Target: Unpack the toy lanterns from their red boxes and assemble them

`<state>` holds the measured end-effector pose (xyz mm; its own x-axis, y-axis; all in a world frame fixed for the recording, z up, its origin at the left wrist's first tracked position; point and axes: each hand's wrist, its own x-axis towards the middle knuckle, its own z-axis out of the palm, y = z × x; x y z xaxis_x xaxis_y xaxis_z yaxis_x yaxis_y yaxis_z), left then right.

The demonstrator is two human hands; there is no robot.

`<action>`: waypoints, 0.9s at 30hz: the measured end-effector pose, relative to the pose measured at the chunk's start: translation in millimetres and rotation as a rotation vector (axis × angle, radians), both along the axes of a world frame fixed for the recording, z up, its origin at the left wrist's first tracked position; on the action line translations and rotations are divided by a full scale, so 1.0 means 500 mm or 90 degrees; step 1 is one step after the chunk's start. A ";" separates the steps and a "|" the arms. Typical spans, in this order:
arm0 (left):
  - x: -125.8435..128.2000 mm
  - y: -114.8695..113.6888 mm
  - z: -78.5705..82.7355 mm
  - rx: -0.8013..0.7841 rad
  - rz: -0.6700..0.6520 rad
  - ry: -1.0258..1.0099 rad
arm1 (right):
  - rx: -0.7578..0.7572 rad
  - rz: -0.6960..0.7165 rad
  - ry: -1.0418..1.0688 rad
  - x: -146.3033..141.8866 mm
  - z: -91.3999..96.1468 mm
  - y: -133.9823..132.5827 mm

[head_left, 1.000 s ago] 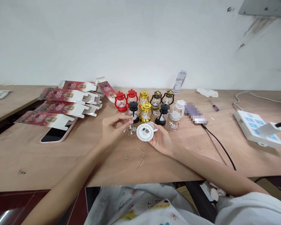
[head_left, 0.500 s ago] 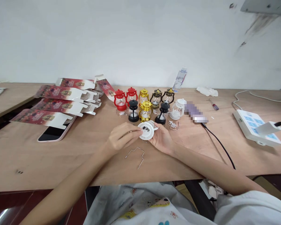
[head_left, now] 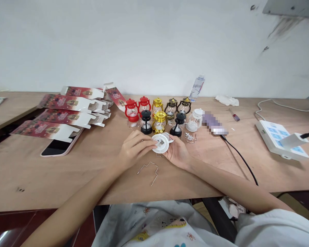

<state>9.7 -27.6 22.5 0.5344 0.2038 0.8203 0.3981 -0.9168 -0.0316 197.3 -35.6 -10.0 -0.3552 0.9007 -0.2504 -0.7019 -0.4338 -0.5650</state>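
Note:
A small white lantern [head_left: 164,148] is tipped so that its round base faces me, with the battery compartment showing in the middle. My right hand [head_left: 178,153] is closed around the lantern's body from the right. From the left, the closed fingers of my left hand [head_left: 136,148] pinch at the rim of the base; whether something tiny lies between the fingertips is hidden. On the table below lies a bent wire handle [head_left: 157,168]. Just beyond my hands stand a gold lantern [head_left: 159,122], a black lantern [head_left: 146,122] and another black lantern [head_left: 179,125].
Red lanterns [head_left: 132,110], bronze ones and a second white lantern [head_left: 194,120] stand behind. Printed boxes [head_left: 59,118] lie left, over a phone [head_left: 58,146]. To the right are a power strip [head_left: 275,137], a black cable [head_left: 240,156], a screwdriver [head_left: 235,116] and a bottle [head_left: 197,88].
The fingers of my left hand have shifted slightly at the lantern's base, and more of the battery compartment's metal shows. My right hand keeps its hold.

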 end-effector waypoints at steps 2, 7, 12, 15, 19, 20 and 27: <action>-0.004 0.005 -0.004 0.003 -0.010 0.001 | 0.003 0.001 0.000 0.000 -0.001 0.000; -0.008 0.009 -0.021 0.024 0.034 -0.034 | 0.026 0.016 0.003 0.002 -0.004 0.002; -0.003 0.000 -0.013 0.054 0.043 -0.066 | 0.023 0.013 0.001 0.000 -0.004 0.001; 0.001 -0.006 -0.004 0.070 0.012 -0.039 | 0.010 0.009 0.007 -0.001 -0.001 0.000; 0.005 -0.013 -0.002 0.085 0.001 -0.030 | 0.000 0.010 0.012 0.000 0.000 -0.002; 0.006 -0.013 -0.004 0.085 0.003 -0.030 | 0.004 0.013 0.014 0.000 0.000 -0.002; 0.008 -0.007 -0.018 0.058 0.014 -0.037 | 0.018 0.019 0.015 0.001 -0.003 -0.001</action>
